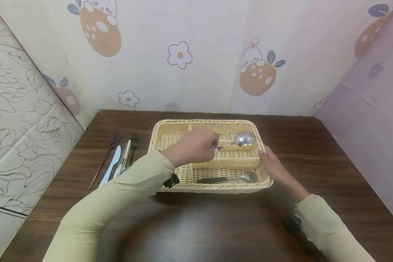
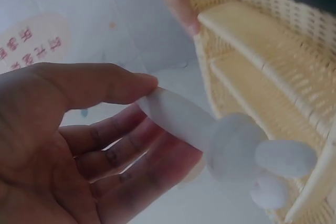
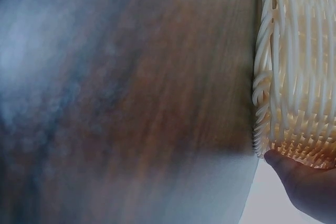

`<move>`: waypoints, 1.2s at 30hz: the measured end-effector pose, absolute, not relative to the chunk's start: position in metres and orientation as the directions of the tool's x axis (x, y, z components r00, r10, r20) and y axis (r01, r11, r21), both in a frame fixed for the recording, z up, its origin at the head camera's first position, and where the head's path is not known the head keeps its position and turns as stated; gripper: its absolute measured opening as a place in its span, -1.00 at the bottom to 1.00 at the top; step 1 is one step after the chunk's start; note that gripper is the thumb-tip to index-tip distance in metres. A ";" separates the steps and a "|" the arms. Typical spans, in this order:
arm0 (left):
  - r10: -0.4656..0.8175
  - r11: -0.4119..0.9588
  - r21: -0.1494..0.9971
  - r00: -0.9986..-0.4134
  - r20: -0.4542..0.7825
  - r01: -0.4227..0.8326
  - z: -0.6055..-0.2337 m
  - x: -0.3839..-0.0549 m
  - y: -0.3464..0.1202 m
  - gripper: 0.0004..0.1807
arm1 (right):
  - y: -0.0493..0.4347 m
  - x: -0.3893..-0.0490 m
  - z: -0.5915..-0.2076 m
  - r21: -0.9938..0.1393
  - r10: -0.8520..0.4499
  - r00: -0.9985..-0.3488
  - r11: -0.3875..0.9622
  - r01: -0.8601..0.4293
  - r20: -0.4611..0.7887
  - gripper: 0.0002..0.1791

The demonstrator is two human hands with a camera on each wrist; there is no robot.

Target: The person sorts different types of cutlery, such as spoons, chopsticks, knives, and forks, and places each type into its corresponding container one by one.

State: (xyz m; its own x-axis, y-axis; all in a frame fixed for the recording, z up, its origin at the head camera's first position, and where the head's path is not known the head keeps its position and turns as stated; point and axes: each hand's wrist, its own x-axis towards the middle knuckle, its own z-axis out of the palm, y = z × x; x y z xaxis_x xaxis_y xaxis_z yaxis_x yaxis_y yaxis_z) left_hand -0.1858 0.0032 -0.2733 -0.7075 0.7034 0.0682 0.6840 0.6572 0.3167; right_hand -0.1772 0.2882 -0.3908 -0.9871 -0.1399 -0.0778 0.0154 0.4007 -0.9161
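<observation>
A metal spoon (image 1: 244, 139) is held in my left hand (image 1: 196, 145) above the wicker basket (image 1: 213, 188), its silver bowl pointing right. In the left wrist view, the thumb and fingers of the left hand (image 2: 110, 129) pinch its white handle (image 2: 181, 114), which ends in a round knob with two ear-like lobes; the bowl is hidden there. My right hand (image 1: 274, 165) grips the basket's right side, thumb over the rim. In the front compartment lies a spoon with a silver bowl (image 1: 250, 177) and a dark handle (image 1: 213, 180).
Left of the basket on the dark wooden table (image 1: 196, 225) lie a dark fork (image 1: 106, 158), a light blue knife (image 1: 112, 163), white-handled cutlery (image 1: 123, 156) and a black fork (image 1: 134, 143). Dividers (image 1: 226, 163) split the basket into compartments. Patterned cloth (image 1: 209, 72) hangs behind the table.
</observation>
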 end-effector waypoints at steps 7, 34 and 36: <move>0.741 0.630 0.332 -0.671 0.015 0.702 -0.282 -0.188 0.019 -0.90 | 0.285 -0.176 -0.390 -0.897 -0.120 -0.990 0.441 0.012 -0.073 -0.38; 0.798 0.600 0.322 -0.575 -0.179 0.733 -0.317 -0.197 0.043 -0.78 | 0.284 -0.177 -0.390 -0.879 -0.088 -0.995 0.477 -0.002 -0.045 -0.41; 0.797 0.603 0.313 -0.572 -0.195 0.733 -0.319 -0.198 0.045 -0.71 | 0.285 -0.177 -0.391 -0.886 -0.085 -0.995 0.465 0.008 -0.053 -0.40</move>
